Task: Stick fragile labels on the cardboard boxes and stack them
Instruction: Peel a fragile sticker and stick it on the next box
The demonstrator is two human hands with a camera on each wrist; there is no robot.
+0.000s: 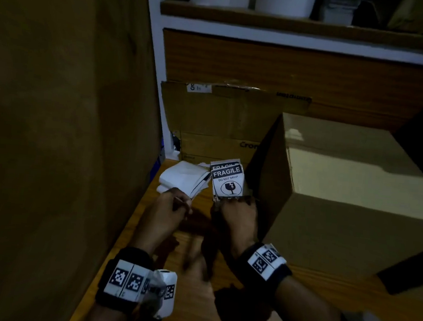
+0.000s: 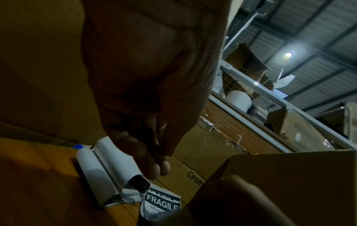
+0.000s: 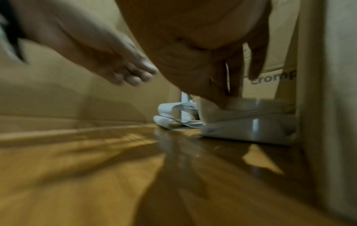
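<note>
While the labels [image 1: 227,181] are held up as a small stack, the top one printed FRAGILE and facing the head camera, the step in hand appears to be the peeling of one label from its backing, and it is judged best done by lifting a corner only, so that the sticky face is kept off the fingers and the sheet is not creased before it is pressed onto a box. The stack is gripped at its lower edge by the right hand [image 1: 236,215], whose fingers are curled round it from below. Just left of the stack, the left hand [image 1: 169,209] is seen with its fingertips drawn together; something thin seems to be pinched there, perhaps a backing strip, but what it is cannot be told for certain. Behind and to the left of the stack, a heap of white backing paper [image 1: 183,177] lies on the wooden table [image 1: 308,294]. Immediately right of the stack stands a closed box [image 1: 343,187], near enough to be reached without a shift of stance, and it is judged the likely target. Behind the stack a flattened carton [image 1: 222,115] leans upright, and a tall cardboard wall [image 1: 55,121] rises far to its left.
</note>
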